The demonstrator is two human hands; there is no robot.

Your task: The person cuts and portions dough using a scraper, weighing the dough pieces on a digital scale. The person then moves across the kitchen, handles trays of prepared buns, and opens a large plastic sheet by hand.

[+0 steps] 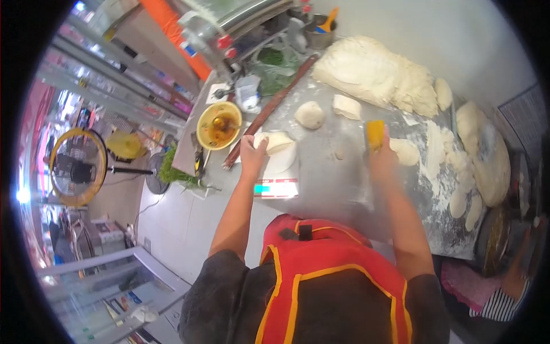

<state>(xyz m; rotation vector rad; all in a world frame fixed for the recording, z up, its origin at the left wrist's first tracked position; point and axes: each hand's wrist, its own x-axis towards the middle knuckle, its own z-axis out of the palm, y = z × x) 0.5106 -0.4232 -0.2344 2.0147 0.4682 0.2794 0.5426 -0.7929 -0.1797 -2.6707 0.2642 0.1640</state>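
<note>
The left hand (253,152) is touching the left end of a piece of dough (279,141), which is lying on the white scale (282,165) close to the near edge of the worktable (329,178), toward its near left corner; the thumb and fingers are curving at the dough's end, but I cannot tell whether they are pinching it or only resting against it; the hand is probably steadying the piece there, and the scale's lit display (277,188) is facing the near edge, presumably so that the person is able to read it.

The right hand (382,152) is closing around a yellow scraper (375,135), the fingers pressing together on it over the middle of the worktable, right of the scale; its blade end is hard to make out; another dough piece (405,152) is lying just beside this hand, on its right.

The large dough mass (372,74) is lying along the far edge, likely to leave working room in front; a dough ball (310,114) and a squarish piece (347,107) are sitting apart between that mass and the near edge; loose flour (435,152) is whitening the right side, perhaps against sticking; a rolling pin (275,106) is slanting from the far side toward the near left corner, and a yellow bowl (219,126) is standing by the left edge, seemingly out of the dough's way.
</note>
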